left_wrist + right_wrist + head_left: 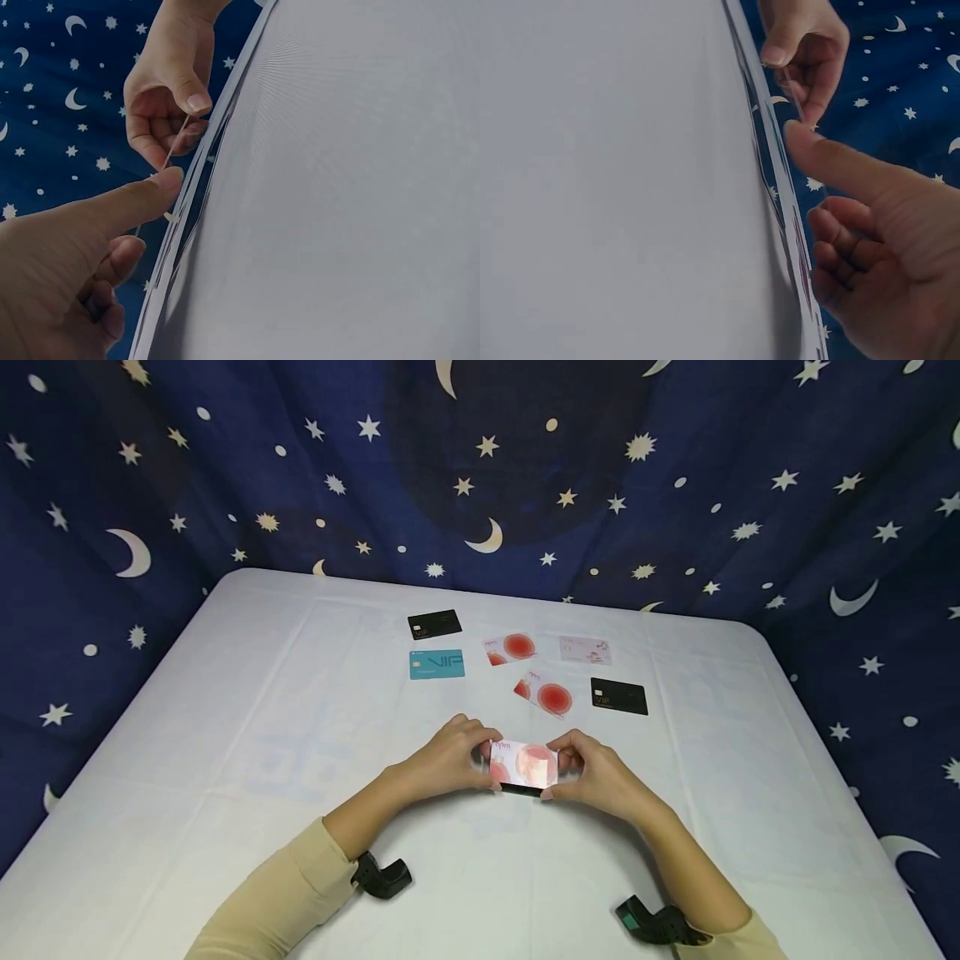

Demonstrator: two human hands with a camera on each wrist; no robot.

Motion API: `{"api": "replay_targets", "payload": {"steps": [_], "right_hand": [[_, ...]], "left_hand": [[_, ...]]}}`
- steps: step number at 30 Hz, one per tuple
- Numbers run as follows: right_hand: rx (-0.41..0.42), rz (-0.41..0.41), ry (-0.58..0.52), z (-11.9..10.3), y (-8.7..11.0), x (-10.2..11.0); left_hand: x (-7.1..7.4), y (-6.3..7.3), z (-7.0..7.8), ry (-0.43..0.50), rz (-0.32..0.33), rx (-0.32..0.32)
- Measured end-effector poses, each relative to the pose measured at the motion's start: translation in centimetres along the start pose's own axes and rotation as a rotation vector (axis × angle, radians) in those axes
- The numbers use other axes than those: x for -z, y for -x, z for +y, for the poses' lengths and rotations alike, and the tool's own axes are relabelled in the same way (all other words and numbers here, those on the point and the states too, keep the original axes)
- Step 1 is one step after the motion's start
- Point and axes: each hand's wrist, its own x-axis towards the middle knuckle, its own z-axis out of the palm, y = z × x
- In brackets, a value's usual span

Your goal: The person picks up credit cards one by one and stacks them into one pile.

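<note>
A white and pink card with pink circles [512, 763] is held by its two short ends between my hands, low over the white table. My left hand [450, 755] pinches its left end between thumb and fingers. At the right end, my right hand [600, 774] pinches it in the same way. Both wrist views show the card edge-on as a thin line [175, 140]. A dark strip shows under its lower edge; I cannot tell whether that is another card or a shadow.
Beyond the hands lie a black card [435, 624], a teal card [437, 664], two red-circle cards [510, 648] [545, 694], a pale pink card [585, 650] and another black card [618, 696]. A starry blue cloth [405, 485] hangs behind the white table [247, 735].
</note>
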Motion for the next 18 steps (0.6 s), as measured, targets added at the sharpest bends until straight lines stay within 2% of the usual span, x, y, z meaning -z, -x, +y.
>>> {"api": "replay_targets", "payload": {"steps": [8,18], "right_hand": [[0.019,0.007,-0.026,0.8,0.3,-0.9],[0.091,0.033,0.025,1.5,0.1,-1.6]], "left_hand": [[-0.7,0.1,-0.4,-0.038,-0.016,-0.005],[-1.3,0.3,-1.1,-0.03,-0.023,0.024]]}}
